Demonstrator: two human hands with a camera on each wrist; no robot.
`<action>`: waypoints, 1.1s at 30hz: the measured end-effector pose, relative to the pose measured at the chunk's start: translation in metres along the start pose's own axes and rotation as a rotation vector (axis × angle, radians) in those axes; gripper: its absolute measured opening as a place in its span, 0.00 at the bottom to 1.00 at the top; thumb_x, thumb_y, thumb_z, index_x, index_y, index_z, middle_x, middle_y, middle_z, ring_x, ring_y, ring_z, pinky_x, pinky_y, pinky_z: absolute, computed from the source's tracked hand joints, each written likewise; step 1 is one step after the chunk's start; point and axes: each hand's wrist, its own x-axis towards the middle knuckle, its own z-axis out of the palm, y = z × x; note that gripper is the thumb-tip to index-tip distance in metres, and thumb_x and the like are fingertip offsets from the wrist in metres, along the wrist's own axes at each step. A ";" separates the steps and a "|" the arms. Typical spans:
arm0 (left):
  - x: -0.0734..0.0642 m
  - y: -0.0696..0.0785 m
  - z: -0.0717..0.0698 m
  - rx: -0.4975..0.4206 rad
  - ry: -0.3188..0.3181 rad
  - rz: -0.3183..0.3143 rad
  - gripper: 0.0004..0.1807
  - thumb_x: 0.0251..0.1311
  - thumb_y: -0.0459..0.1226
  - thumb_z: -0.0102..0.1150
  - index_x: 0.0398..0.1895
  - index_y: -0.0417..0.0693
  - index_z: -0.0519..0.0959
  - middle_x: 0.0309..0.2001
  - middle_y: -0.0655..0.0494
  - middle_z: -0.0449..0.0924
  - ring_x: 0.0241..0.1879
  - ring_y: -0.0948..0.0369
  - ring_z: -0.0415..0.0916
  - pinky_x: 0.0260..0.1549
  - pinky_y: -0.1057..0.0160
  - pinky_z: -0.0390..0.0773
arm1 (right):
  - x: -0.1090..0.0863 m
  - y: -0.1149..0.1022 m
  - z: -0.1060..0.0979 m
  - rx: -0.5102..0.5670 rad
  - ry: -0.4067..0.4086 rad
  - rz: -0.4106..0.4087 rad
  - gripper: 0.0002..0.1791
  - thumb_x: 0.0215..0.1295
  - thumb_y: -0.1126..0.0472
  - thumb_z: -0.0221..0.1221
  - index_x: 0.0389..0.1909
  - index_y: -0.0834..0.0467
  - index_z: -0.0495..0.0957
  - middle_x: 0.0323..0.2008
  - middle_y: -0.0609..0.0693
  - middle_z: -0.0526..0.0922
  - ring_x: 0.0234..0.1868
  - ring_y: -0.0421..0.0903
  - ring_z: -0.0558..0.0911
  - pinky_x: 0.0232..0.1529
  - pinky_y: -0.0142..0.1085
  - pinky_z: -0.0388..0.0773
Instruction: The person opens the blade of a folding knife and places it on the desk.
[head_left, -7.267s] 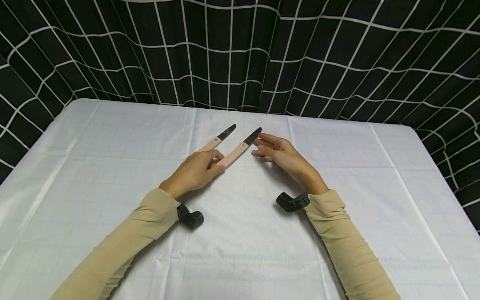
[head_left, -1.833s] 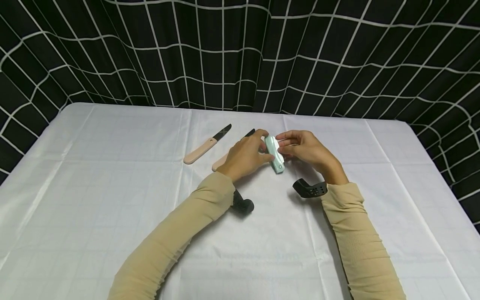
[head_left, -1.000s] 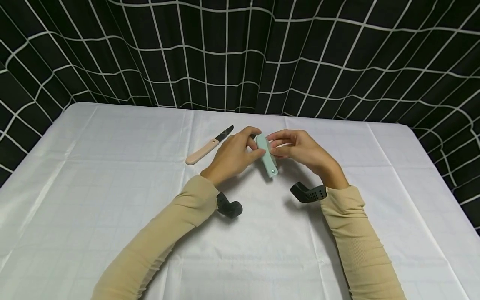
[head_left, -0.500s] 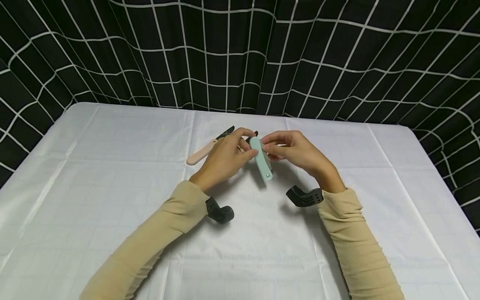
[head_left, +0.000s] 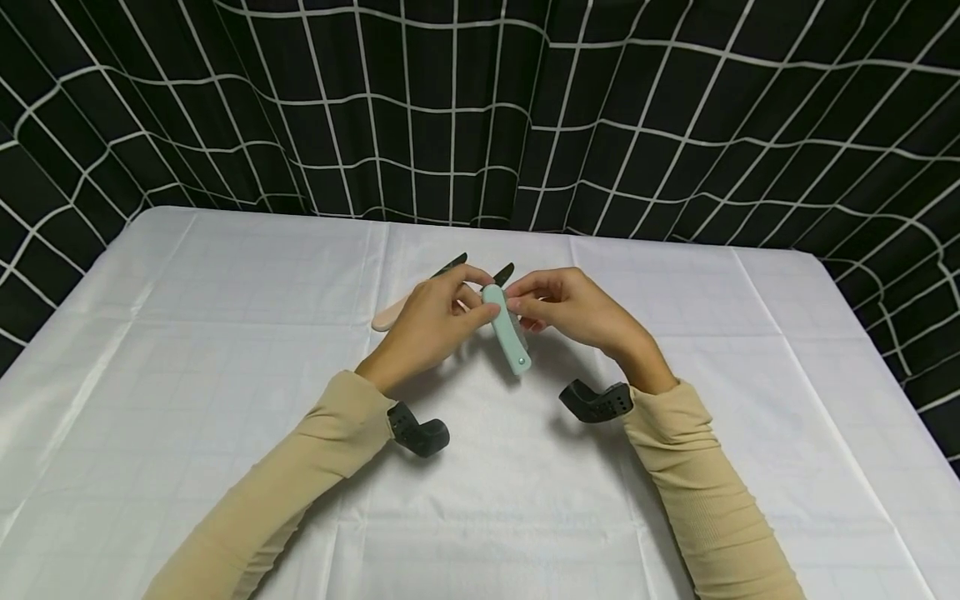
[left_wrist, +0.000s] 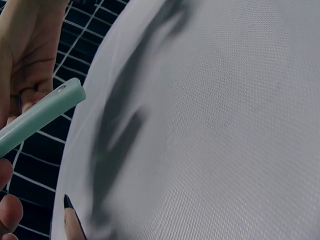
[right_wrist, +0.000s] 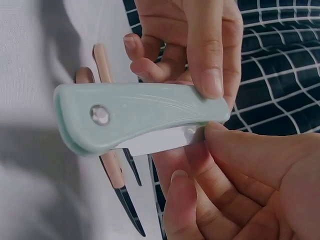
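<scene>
A mint-green folding knife (head_left: 506, 329) is held above the table, its rivet end pointing toward me. My left hand (head_left: 435, 321) pinches the handle near its far end, the thumb lying on the flat side. My right hand (head_left: 573, 308) pinches the blade's edge between thumb and fingers. In the right wrist view the silvery blade (right_wrist: 155, 141) shows partly out along the handle's slot. Behind the hands lie two pink-handled knives with dark blades. The left knife (head_left: 389, 317) is partly covered by my left hand; of the other, mainly the blade (head_left: 505, 273) shows.
A white cloth (head_left: 510, 483) with fold creases covers the table. Beyond its far edge hangs a black curtain (head_left: 420, 125) with a white grid. A black wrist camera (head_left: 420, 432) sits on the left sleeve, another (head_left: 596, 402) on the right.
Earlier my left hand was at a pink-handled knife and the right was empty. Both hands now hold the green folding knife, and they have drifted left and nearer to me with it.
</scene>
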 end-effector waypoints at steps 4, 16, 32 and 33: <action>-0.002 -0.002 -0.002 -0.005 -0.011 -0.008 0.17 0.67 0.43 0.60 0.56 0.49 0.75 0.35 0.56 0.86 0.34 0.55 0.82 0.34 0.62 0.74 | 0.001 -0.001 0.004 -0.026 0.007 -0.007 0.11 0.72 0.62 0.57 0.47 0.64 0.82 0.32 0.48 0.84 0.35 0.47 0.81 0.41 0.34 0.80; -0.002 -0.004 -0.003 -0.008 -0.015 -0.012 0.13 0.67 0.43 0.60 0.48 0.48 0.75 0.34 0.56 0.88 0.34 0.60 0.79 0.35 0.63 0.72 | 0.001 -0.005 0.011 -0.102 0.045 -0.043 0.09 0.71 0.65 0.56 0.43 0.66 0.81 0.37 0.57 0.84 0.30 0.43 0.81 0.36 0.34 0.80; -0.001 -0.002 -0.006 0.002 0.012 -0.005 0.10 0.67 0.41 0.60 0.45 0.46 0.74 0.36 0.49 0.88 0.27 0.61 0.76 0.32 0.63 0.71 | 0.002 -0.008 0.013 -0.195 0.144 -0.048 0.09 0.72 0.65 0.55 0.45 0.67 0.78 0.43 0.61 0.83 0.35 0.52 0.86 0.38 0.35 0.82; -0.001 -0.002 -0.006 0.003 0.015 -0.011 0.10 0.67 0.41 0.60 0.45 0.47 0.74 0.36 0.49 0.88 0.27 0.61 0.76 0.32 0.62 0.71 | 0.002 -0.008 0.012 -0.184 0.141 -0.050 0.09 0.72 0.65 0.55 0.46 0.67 0.78 0.44 0.61 0.83 0.36 0.51 0.86 0.38 0.37 0.82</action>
